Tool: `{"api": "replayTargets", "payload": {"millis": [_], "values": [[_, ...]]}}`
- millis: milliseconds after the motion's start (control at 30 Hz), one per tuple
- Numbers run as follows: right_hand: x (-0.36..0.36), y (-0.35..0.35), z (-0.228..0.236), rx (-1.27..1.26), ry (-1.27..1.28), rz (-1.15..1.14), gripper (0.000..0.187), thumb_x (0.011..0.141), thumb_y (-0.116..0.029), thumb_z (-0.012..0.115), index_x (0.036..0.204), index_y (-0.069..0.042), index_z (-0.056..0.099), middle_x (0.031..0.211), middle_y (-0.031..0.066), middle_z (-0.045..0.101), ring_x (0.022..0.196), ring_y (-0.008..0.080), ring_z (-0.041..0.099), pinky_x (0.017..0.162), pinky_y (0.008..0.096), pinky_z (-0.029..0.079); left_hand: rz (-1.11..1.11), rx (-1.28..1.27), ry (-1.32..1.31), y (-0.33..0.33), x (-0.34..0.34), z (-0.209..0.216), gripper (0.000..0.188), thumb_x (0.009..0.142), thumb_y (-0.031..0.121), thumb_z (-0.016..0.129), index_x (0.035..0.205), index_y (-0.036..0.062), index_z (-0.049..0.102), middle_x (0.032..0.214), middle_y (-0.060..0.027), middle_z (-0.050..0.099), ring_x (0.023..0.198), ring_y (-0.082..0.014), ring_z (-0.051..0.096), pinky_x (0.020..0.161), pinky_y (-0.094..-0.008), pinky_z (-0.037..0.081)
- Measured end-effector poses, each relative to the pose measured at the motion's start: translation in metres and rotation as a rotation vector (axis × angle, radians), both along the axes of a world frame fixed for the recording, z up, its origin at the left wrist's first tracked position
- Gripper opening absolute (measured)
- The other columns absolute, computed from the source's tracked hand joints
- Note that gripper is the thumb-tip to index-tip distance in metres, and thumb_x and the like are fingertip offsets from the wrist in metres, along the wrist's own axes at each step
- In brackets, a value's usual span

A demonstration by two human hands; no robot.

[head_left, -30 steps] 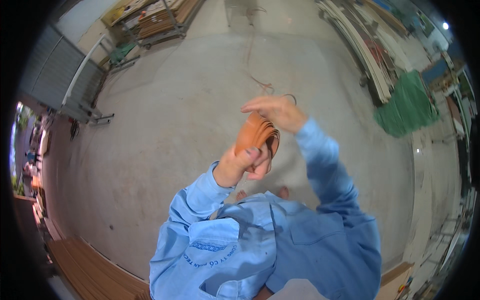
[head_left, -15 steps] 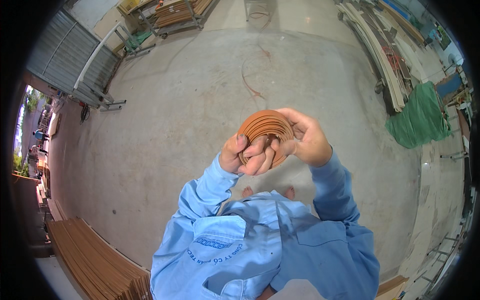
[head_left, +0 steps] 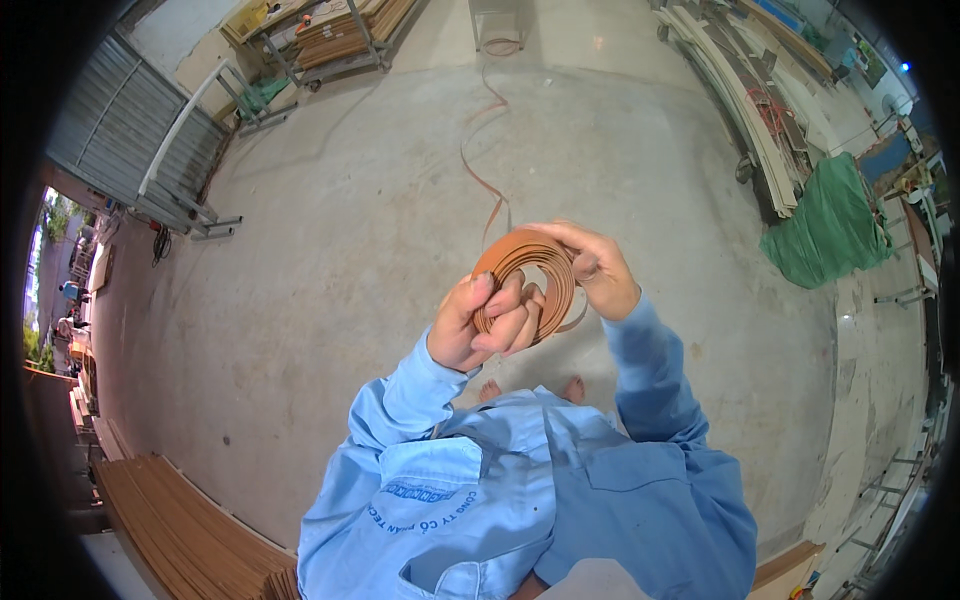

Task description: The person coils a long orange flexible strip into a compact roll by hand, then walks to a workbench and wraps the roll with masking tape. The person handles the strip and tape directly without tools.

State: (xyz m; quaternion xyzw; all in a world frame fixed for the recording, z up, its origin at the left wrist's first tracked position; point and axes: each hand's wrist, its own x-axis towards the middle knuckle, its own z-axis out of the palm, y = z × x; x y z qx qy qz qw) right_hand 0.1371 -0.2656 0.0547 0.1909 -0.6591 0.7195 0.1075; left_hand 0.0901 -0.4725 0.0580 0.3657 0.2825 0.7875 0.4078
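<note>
In front of my chest I hold a coil of flat brown strip (head_left: pixel 558 302), its layers wound in rings. My left hand (head_left: pixel 470 325) is closed on the coil's left side, thumb on the outer rim and the other fingers curled inside the open centre. At the upper right of the rim, my right hand (head_left: pixel 603 272) grips with fingers over the outer side and thumb bent inward. A loose loop of strip stands off the coil's lower right. From behind the coil, a long tail of strip (head_left: pixel 487 185) runs away over the floor.
Grey concrete floor (head_left: pixel 330 260) surrounds my bare feet. A cart of stacked brown boards (head_left: pixel 335 40) stands far left, with a metal frame beside it. Long boards (head_left: pixel 740 110) and a green sheet (head_left: pixel 830 225) lie on the right. Brown panels (head_left: pixel 190 520) are stacked near left.
My right hand has shifted along the rim, its thumb drawn away from the coil's centre. The coil has turned and tilted, and a loose loop now shows at its lower right.
</note>
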Motion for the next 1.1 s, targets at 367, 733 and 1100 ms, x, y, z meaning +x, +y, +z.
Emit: {"api": "replayTargets", "payload": {"millis": [367, 733, 1100], "values": [[-0.001, -0.026, -0.045, 0.276, 0.046, -0.344, 0.027, 0.104, -0.009, 0.051, 0.125, 0.002, 0.065, 0.101, 0.0103, 0.073, 0.088, 0.0175, 0.069, 0.078, 0.0293, 0.055, 0.42, -0.095, -0.038, 0.005, 0.0, 0.017, 0.043, 0.109, 0.046, 0.037, 0.09, 0.0076, 0.043, 0.086, -0.0174, 0.072, 0.093, -0.0267, 0.065, 0.082, -0.0351, 0.049], [0.056, -0.048, -0.041, 0.096, -0.649, 0.005, 0.028, 0.103, -0.021, 0.056, 0.119, 0.0, 0.064, 0.096, 0.0098, 0.072, 0.077, 0.0183, 0.067, 0.07, 0.0343, 0.051, 1.244, -0.58, 1.252, 0.009, -0.059, -0.028, 0.044, 0.091, 0.044, 0.071, 0.086, 0.0013, 0.062, 0.084, -0.0124, 0.069, 0.08, -0.0358, 0.053, 0.084, -0.0429, 0.043], [-0.005, 0.027, 0.076, 1.228, 0.193, -0.406, 0.021, 0.085, -0.029, 0.075, 0.091, -0.01, 0.076, 0.088, 0.0087, 0.071, 0.082, 0.0328, 0.064, 0.071, 0.0434, 0.05, 0.631, -0.468, 1.333, 0.01, -0.007, -0.036, 0.044, 0.101, 0.046, 0.056, 0.092, 0.0024, 0.059, 0.075, -0.016, 0.057, 0.073, -0.036, 0.049, 0.078, -0.0455, 0.04]]}}
